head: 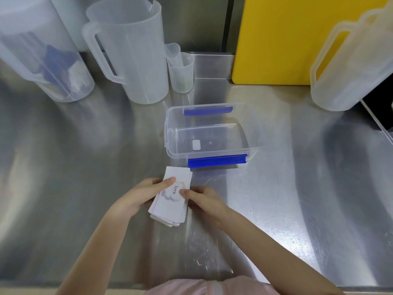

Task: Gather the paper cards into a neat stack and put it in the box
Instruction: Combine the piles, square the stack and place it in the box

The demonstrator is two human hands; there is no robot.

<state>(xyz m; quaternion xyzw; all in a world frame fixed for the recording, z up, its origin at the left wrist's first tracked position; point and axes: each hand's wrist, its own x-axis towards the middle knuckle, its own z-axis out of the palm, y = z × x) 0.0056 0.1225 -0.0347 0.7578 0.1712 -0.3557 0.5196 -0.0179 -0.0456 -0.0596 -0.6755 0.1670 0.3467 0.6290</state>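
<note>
A loose stack of white paper cards (170, 206) lies on the steel counter just in front of me; the top card reads "love." and the edges are uneven. My left hand (142, 194) grips the stack's left side with the thumb on top. My right hand (204, 201) holds its right side, thumb on the top card. Behind the cards stands a clear plastic box (170, 133) with blue clip handles; it has no lid on and holds no cards. A small white sticker shows on the box's bottom.
Two large translucent jugs (131, 54) stand at the back left, with a small measuring cup (181, 71) beside them. A yellow board (282, 39) leans at the back right behind another jug (348, 67). The counter's front edge runs near my body.
</note>
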